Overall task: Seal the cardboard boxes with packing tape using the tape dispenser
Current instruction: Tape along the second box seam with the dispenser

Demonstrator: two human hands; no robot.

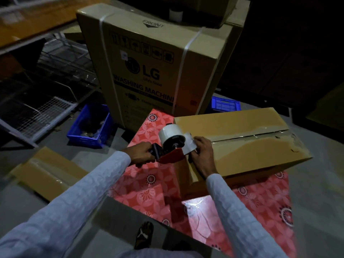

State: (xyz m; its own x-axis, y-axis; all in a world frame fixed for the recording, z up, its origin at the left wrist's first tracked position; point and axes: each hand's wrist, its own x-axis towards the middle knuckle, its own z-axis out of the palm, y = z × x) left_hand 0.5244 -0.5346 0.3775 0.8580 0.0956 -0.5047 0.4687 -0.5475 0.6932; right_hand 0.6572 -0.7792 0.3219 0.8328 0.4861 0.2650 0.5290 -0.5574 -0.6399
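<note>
cardboard box (240,144) lies on the red floral cloth (149,183); tape dispenser (172,146) is gripped by left hand (140,155), tape end pinched by right hand (202,155). tape should be pressed flat over the seam.

Looks like a dim stockroom or appliance warehouse, not anyone's home

Big giveaway is the tall strapped carton (158,58) printed "LG Washing Machine" with a FRONT arrow and handling symbols, and another box stacked on top of it. Bare grey concrete floor (316,179), blue plastic bins (89,125) sitting on it, one with odds and ends inside, plus white wire mesh racks (42,112) lying off to the left. A flattened taped cardboard piece (46,172) lies on the floor too. The packing spot is just a table (149,183) under a red floral cover with a brown cardboard box (242,138) on it. Lighting's really low, with the far right side basically black.
</note>
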